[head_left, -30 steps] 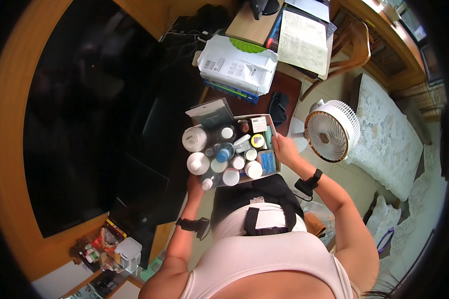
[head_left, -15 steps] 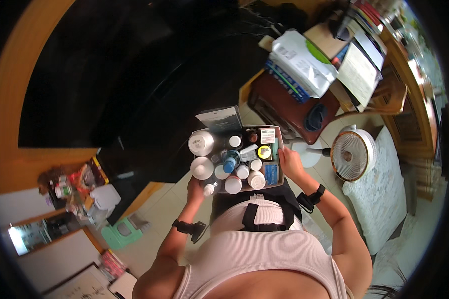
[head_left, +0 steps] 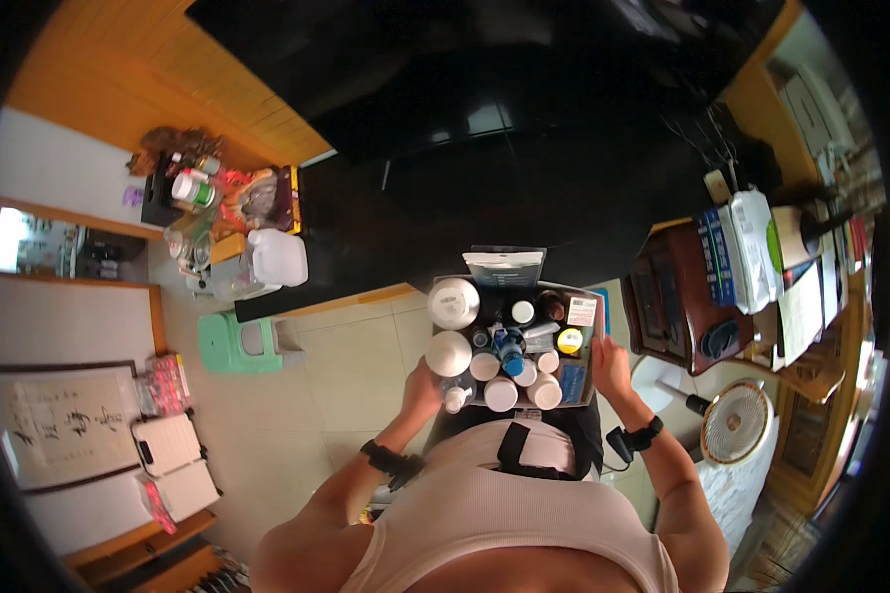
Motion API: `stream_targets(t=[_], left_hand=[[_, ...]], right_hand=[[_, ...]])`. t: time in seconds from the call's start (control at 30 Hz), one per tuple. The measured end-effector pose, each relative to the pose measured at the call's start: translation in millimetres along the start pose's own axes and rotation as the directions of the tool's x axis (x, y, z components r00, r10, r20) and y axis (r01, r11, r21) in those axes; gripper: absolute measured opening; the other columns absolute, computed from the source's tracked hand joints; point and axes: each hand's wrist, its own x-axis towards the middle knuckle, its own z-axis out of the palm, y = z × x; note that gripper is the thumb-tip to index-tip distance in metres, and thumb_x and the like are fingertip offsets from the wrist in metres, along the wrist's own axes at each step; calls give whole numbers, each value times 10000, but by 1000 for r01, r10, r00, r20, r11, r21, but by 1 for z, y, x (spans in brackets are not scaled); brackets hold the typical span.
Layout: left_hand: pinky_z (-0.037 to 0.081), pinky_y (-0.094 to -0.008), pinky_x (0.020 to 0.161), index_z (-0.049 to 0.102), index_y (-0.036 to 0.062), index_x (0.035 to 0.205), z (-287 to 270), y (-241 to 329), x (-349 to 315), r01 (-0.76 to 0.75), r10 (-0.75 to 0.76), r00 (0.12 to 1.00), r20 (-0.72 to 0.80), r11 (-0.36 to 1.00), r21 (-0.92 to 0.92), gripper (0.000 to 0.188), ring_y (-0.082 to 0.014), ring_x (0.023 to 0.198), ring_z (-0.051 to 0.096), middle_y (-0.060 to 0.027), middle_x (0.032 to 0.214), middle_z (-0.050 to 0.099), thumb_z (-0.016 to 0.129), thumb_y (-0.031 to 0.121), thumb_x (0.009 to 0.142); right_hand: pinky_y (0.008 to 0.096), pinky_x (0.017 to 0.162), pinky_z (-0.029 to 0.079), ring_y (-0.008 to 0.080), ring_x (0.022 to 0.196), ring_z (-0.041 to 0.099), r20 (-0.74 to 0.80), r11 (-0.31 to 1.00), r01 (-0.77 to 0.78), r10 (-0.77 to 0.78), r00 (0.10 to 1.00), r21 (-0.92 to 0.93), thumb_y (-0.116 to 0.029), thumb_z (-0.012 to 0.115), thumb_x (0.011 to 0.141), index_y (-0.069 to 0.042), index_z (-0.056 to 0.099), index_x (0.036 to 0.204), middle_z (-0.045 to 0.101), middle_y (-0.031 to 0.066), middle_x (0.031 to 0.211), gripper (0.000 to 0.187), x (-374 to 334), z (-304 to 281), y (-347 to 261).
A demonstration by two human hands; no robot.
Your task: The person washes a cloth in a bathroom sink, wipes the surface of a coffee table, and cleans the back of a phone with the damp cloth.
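Note:
In front of my waist I carry an open box (head_left: 598, 322) packed with bottles and jars. My left hand (head_left: 422, 391) grips its left side, fingers partly hidden beneath and behind it. On the opposite side my right hand (head_left: 611, 366) is closed around the wall. Two large white-topped bottles stand along the left, one a white bottle (head_left: 453, 302) at the far corner. A clear bottle (head_left: 456, 397) with a white nozzle sits at the near left. Among several white caps are a blue-capped bottle (head_left: 511, 358), a yellow lid (head_left: 570, 341) and a blue packet (head_left: 572, 380). A dark flat package (head_left: 504, 265) rises at the back.
A glossy black tabletop (head_left: 445, 217) spans the area ahead, with jars and a plastic container (head_left: 278, 259) at its left end. A green stool (head_left: 229, 343) stands at left. To the right are a brown chair (head_left: 677, 296) bearing packages and a round fan (head_left: 736, 422).
My view has turned left, and I now face the black tabletop more squarely. The box has shifted rightward in the picture, still held in both hands.

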Motion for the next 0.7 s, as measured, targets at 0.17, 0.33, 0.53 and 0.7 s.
stream_targets(t=[0.17,0.33,0.53,0.7], left_hand=[[499,-483,740,533,16,1088,-21,-11,-28,107,-114,983,-147,993,-51,347,-443,919,612,-238,953,652,663,189,818],[476,-518,696,533,8,1025,-18,-22,-58,151,-191,931,-312,977,-148,237,-477,862,591,-256,887,640,571,200,892],[447,-548,670,480,9,937,-9,-18,-81,388,-407,812,-419,912,-133,147,-487,825,584,-281,821,618,512,151,916],[444,-551,676,477,10,956,-26,-7,-90,456,-466,759,-454,879,-139,127,-490,810,582,-289,815,611,523,105,886]], right_hand=[[525,530,429,468,623,568,92,985,170,-166,982,-38,-176,467,955,25,556,823,565,282,649,257,22,27,-28],[504,536,412,496,698,560,184,963,270,-262,947,-17,-172,488,945,26,551,760,556,297,701,278,52,46,-47],[551,589,440,497,726,573,372,935,351,-344,862,50,-190,470,954,6,563,912,587,299,737,221,82,64,-66],[541,658,448,501,826,567,333,899,430,-431,839,81,-195,491,948,3,573,949,591,307,835,215,83,69,-95]])
